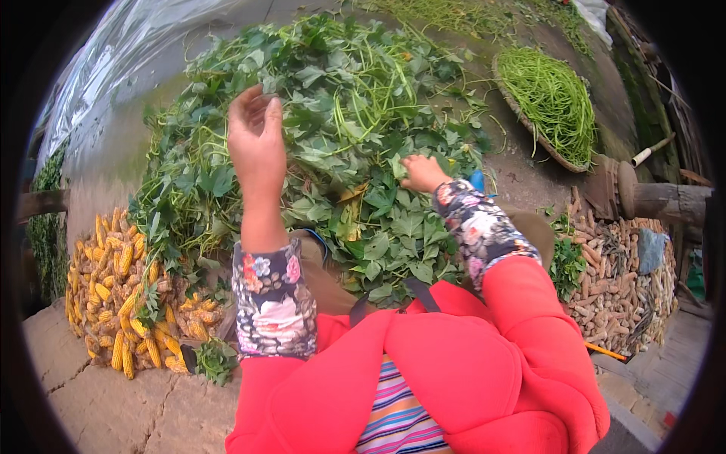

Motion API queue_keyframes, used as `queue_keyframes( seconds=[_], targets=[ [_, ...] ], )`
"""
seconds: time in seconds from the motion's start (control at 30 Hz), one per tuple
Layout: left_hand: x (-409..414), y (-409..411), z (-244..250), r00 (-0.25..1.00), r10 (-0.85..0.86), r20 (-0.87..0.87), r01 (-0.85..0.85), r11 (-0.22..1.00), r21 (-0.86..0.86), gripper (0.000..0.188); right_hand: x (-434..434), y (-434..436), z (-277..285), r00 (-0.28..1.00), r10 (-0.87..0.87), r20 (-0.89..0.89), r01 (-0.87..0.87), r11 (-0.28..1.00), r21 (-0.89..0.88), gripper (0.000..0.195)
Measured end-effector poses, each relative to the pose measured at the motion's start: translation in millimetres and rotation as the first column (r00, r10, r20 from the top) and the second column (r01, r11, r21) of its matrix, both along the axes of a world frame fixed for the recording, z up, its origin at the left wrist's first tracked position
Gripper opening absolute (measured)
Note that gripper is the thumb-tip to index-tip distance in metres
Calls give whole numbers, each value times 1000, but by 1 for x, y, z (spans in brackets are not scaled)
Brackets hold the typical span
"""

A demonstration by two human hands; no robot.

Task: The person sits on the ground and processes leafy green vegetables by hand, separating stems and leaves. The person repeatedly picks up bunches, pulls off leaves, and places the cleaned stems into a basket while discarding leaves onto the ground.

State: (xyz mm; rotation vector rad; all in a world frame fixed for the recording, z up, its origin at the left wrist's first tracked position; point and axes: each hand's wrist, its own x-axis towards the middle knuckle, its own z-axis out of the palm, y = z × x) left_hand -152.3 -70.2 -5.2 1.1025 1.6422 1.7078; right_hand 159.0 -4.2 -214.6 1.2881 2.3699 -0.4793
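Observation:
A large heap of leafy green vines [317,142], with long green stems among the leaves, lies on the ground before me. Over its left part my left hand [258,125] is raised, fingers curled and thumb apart, nothing plainly in it. My right hand [422,172] is at the heap's right side with its fingertips on a green leaf [400,165]; whether they pinch it is hard to tell. Cut green stems [544,96] fill a round shallow woven basket [513,110] at the upper right. Loose green leaves [405,244] lie between my knees.
Yellow corn cobs [122,267] are piled at the left, beside a small leafy bunch [214,361]. Bare corncobs [612,284] lie at the right below a wooden post [669,198]. Clear plastic sheeting [102,74] covers the upper left. More greens [459,14] lie at the top.

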Motion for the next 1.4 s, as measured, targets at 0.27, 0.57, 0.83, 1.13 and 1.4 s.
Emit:
queue_keyframes(
  seconds=[0.27, 0.57, 0.83, 1.13, 1.4],
  targets=[
    [3, -3, 11, 996, -84, 27, 85, 996, -8, 36, -8, -116, -92, 985, 105, 139, -91, 990, -103, 81],
    [23, 3, 19, 962, -267, 51, 269, 963, -28, 37, 53, -154, -87, 888, 344, 304, -49, 729, -683, 43],
    [24, 1, 18, 955, -297, 2, 297, 953, -57, 35, -19, 50, -66, 997, -71, -2, 71, 997, -42, 42],
    [47, 13, 16, 923, -381, -51, 364, 909, -205, 33, 45, -70, -150, 935, -320, 152, 328, 944, -30, 94],
    [53, 16, 24, 893, -450, -21, 439, 879, -185, 29, 164, -126, -143, 878, -36, 477, 282, 845, -454, 33]
  ],
)
